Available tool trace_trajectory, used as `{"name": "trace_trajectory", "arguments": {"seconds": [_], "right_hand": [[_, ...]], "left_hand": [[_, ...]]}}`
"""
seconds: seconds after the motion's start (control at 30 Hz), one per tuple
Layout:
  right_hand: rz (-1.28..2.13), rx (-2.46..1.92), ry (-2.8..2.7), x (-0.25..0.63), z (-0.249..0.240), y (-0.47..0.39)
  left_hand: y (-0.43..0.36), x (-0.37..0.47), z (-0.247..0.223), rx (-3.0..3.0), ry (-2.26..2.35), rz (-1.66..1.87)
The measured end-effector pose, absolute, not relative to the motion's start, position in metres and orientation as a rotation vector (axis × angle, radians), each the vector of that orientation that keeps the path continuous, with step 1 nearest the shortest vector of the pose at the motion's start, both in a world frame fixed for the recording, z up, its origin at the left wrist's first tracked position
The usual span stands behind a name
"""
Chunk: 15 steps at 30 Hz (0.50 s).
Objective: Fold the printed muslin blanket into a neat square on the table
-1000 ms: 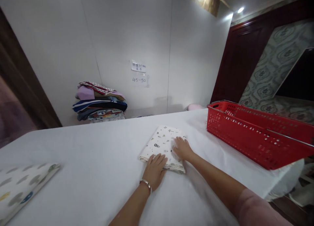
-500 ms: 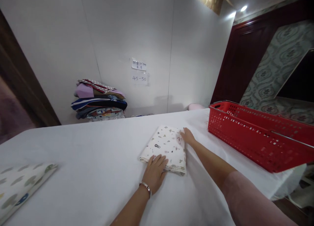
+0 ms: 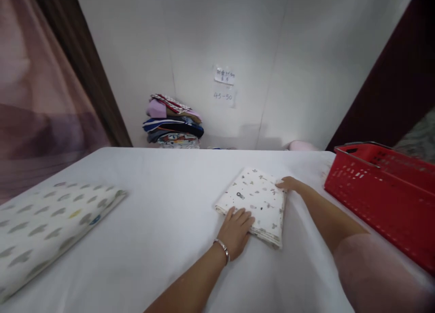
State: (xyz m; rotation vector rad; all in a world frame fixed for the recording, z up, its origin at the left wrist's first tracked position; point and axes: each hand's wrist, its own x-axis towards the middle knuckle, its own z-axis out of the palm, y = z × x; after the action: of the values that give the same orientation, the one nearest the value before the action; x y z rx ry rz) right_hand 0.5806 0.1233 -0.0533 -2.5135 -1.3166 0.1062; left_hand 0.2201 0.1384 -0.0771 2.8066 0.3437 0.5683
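Note:
A folded white cloth (image 3: 257, 196) with small printed figures lies on the white-covered table, its layers showing along the near edge. On its near left part rests my left hand (image 3: 236, 231), palm down with the fingers stretched out and a silver bangle at the wrist. At the far right corner, my right hand (image 3: 289, 184) has its fingers closed over the cloth's edge; the thumb is hidden. Farther left lies a second folded cloth (image 3: 50, 222), white with grey-green shapes, apart from both hands.
A red plastic basket (image 3: 377, 199) with metal handles stands at the right. Behind the table's far edge is a stack of folded fabrics (image 3: 175, 122) against the wall. Paper notes (image 3: 224, 86) are stuck on the wall, and a pinkish curtain (image 3: 44, 86) hangs at the left.
The view has turned to the left, so more of the left cloth and the curtain shows. Both hands stay at the same places on the printed cloth.

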Motion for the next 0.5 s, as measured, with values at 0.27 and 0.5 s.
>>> {"name": "trace_trajectory", "arguments": {"seconds": [0.27,0.5], "right_hand": [[0.078,-2.593,-1.277,0.599,-0.064,0.14],[-0.097,-2.425,-1.241,0.568,-0.06,0.136]], "left_hand": [[0.134,0.221,-0.074,2.792,0.333,0.55],[0.165,0.216,-0.077,2.641,0.588,0.787]]}}
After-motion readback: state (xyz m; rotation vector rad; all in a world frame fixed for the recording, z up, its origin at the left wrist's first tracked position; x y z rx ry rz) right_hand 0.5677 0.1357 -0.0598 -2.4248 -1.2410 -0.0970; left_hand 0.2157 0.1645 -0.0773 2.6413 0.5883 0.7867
